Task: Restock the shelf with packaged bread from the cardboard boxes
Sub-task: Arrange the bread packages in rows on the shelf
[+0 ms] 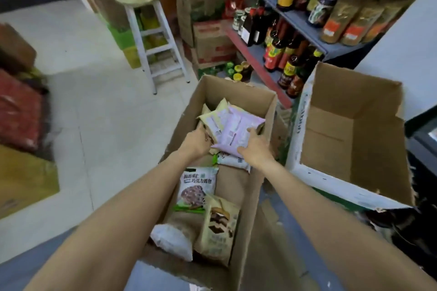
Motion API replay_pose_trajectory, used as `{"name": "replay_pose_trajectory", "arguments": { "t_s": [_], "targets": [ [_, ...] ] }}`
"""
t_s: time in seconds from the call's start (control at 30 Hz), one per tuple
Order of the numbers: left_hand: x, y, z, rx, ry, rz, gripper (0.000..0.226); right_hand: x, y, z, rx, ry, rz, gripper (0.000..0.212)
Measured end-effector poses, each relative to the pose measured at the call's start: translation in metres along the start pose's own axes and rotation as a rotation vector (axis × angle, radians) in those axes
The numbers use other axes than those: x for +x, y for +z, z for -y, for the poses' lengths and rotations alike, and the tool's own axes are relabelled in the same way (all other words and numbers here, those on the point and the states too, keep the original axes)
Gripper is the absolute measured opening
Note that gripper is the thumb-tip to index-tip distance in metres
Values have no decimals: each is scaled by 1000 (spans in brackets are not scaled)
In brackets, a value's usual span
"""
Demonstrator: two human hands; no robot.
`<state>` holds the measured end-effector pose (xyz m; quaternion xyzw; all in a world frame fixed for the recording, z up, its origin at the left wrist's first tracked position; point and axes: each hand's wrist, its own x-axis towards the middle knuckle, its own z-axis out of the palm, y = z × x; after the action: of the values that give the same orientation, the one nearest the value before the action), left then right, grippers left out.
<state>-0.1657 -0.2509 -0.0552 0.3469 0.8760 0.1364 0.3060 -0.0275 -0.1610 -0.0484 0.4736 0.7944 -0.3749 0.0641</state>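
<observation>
Both hands reach into the long cardboard box [238, 92], the landmark here. The right hand [255, 146] grips the near right edge of a pale purple bread packet [236, 130] at the box's far end, thumb on top, fingers curled under. The left hand [197, 140] is closed on the cream packets [211, 118] just left of it. Nearer in the box lie a green-trimmed packet [197, 188] printed with Chinese characters, too blurred to read surely, and a tan packet [218, 227]. Right of the box stands a second, open box [354, 130]; beyond it, a shelf [305, 23] of bottles. Left of the box the floor [106, 111] lies open toward a white stool [146, 30].
</observation>
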Motion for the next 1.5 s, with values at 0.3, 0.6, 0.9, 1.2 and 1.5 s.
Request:
{"name": "replay_pose_trajectory", "arguments": {
  "t_s": [0.3, 0.6, 0.9, 1.2, 1.5],
  "targets": [
    [135, 37, 17, -40, 66, 2, 64, 137, 29, -14, -255, -105, -76, 90],
    [142, 43, 19, 357, -4, -116, 23, 156, 41, -12, -319, -145, -268, 26],
    [47, -39, -34, 186, 305, -419, 13, 32, -55, -1, 839, -107, -143, 23],
    [-111, -119, -182, 428, 690, -557, 10, -100, -168, 28, 1099, -276, -647, 17],
    [-220, -127, -348, 376, 1013, -840, 18, -220, -297, -22, 834, -277, -1114, 49]
  ]
}}
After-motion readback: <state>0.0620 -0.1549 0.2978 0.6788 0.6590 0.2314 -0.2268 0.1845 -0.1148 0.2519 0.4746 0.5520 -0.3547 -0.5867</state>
